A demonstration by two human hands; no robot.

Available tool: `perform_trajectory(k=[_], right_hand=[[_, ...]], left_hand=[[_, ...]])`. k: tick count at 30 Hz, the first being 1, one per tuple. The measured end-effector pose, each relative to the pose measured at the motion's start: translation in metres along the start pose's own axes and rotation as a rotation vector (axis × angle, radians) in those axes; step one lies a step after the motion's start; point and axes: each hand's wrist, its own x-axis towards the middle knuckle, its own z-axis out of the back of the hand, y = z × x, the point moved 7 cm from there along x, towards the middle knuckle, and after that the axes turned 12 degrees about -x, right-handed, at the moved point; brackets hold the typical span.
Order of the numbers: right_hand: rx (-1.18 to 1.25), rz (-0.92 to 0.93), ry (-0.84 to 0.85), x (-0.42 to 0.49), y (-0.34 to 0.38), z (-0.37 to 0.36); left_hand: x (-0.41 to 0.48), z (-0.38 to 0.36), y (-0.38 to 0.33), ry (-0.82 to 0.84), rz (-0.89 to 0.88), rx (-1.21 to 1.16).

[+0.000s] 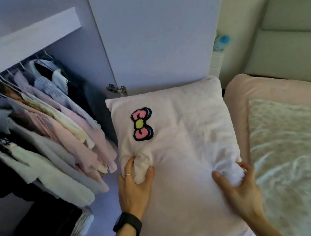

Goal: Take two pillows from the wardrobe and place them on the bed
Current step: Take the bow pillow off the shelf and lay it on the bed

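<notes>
Pillow hangs just left of the bed, left hand and right hand each pinching bunched fabric; such shallow grips could slip mid-carry.

You've got the white pillow w/ both hands: left hand pinches a fold below the pink bow patch, right hand bunches fabric at its right edge. Open wardrobe w/ hanging clothes on the left, bed on the right, just beside the pillow.
</notes>
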Motion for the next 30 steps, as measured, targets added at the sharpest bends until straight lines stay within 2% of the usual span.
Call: perform_trajectory(k=[6, 12, 21, 30], right_hand=[[0.003, -0.174, -0.074, 0.001, -0.06, 0.026], [0.002, -0.321, -0.13, -0.003, -0.115, 0.053], [0.093, -0.539, -0.345, -0.003, -0.176, 0.113], [0.162, -0.623, -0.475, 0.04, -0.201, 0.168]], left_hand=[[-0.01, -0.068, -0.002, 0.234, 0.091, 0.109], [-0.023, -0.131, -0.001, 0.44, 0.072, 0.218], [-0.036, -0.257, -0.034, 0.8, -0.002, 0.377], [-0.031, -0.381, -0.082, 0.956, -0.11, 0.307]])
